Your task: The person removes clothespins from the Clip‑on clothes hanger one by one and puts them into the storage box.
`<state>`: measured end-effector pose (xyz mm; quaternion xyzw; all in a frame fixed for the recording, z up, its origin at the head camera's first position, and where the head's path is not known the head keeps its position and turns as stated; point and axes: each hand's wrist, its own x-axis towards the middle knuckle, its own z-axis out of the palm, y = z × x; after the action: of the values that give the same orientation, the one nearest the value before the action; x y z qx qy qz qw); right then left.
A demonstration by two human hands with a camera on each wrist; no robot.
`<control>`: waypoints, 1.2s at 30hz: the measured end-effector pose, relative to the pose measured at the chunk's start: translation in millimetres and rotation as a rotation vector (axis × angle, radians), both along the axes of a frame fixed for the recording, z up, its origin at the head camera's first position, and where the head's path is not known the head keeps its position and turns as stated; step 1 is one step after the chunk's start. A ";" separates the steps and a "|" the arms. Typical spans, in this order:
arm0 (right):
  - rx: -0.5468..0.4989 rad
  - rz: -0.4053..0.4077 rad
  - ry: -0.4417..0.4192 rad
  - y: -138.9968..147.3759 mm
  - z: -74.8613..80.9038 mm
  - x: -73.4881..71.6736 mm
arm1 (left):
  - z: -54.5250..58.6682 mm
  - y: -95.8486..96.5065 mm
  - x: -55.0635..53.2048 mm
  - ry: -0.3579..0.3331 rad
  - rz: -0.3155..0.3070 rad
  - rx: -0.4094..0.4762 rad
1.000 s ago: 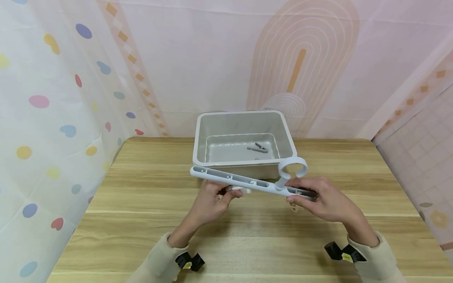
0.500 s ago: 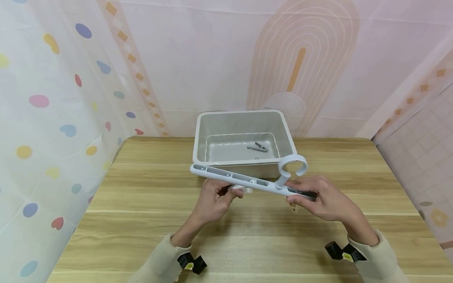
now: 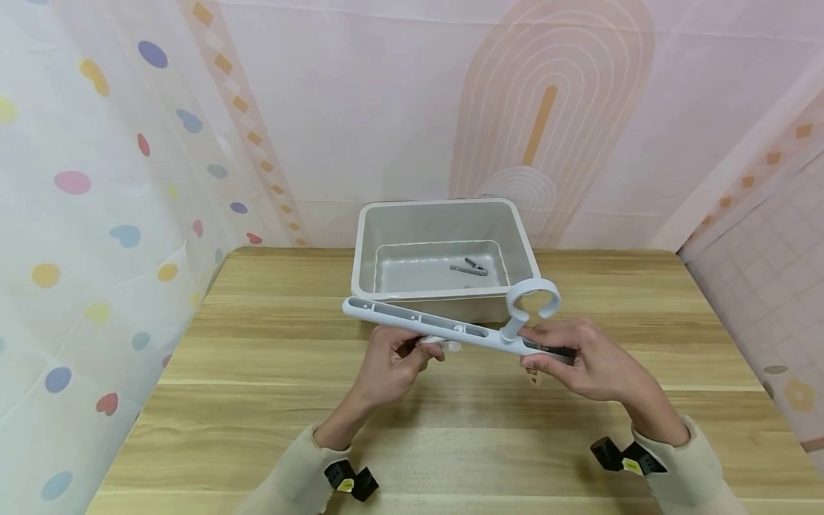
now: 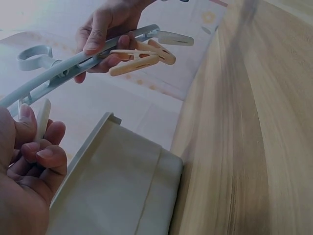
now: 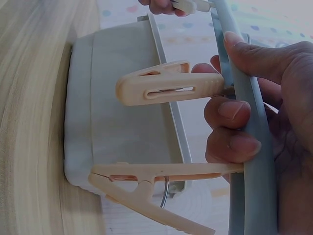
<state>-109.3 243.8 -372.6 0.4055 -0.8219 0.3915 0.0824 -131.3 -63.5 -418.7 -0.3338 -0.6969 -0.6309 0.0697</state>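
A pale blue-grey clip hanger bar with an open ring hook is held above the table, slanting down to the right. My right hand grips its right end, thumb on the near side. Below the bar, my left hand pinches a white clip between thumb and fingers; the clip's upper end meets the bar's underside. Two peach clips, one nearer the fingers and one further along, hang from the bar by my right hand. Another pale clip sits at the bar's end in the left wrist view.
Behind the bar stands a light grey plastic bin. Small grey metal-looking pieces lie on its floor. The wooden table ends at patterned cloth walls at the back and sides.
The left forearm has shifted slightly to the right, and the bar's left end has risen a little in the view. Both hands keep their holds.
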 end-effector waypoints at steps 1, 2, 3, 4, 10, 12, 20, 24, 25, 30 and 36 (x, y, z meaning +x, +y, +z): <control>0.001 0.000 -0.002 0.2 0.0 -0.1 | -0.4 0.5 0.3 -0.011 -0.008 0.009; 0.002 0.001 -0.011 0.5 0.0 -0.1 | -0.8 0.9 0.4 -0.020 -0.016 0.018; 0.003 0.001 -0.020 0.7 0.1 -0.2 | -1.4 1.4 0.8 -0.033 -0.022 0.027; 0.006 -0.001 -0.028 0.8 0.1 -0.2 | -1.8 1.6 1.2 -0.046 -0.026 0.035; 0.025 -0.011 -0.048 1.7 1.2 -0.2 | -2.0 3.6 5.4 -0.138 -0.035 0.071; 0.020 -0.004 -0.044 2.0 1.0 -0.2 | -2.8 4.4 6.3 -0.163 -0.046 0.078; -0.010 0.038 -0.010 1.1 1.2 -0.7 | -6.2 6.0 9.0 -0.239 -0.090 0.095; -0.003 0.037 -0.001 0.4 2.2 -0.4 | -6.0 6.2 10.7 -0.256 -0.103 0.107; -0.002 0.037 -0.002 0.2 2.3 -0.3 | -6.1 6.3 10.9 -0.255 -0.106 0.110; -0.008 0.042 -0.013 -0.5 2.0 0.1 | -5.4 7.9 12.4 -0.272 -0.112 0.124; -0.010 0.046 -0.022 -2.1 2.8 0.3 | -4.9 11.5 15.7 -0.313 -0.107 0.162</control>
<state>-108.9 241.7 -369.8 0.4195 -0.8113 0.4018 0.0663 -115.6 -52.1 -423.6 -0.2614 -0.6274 -0.7320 -0.0467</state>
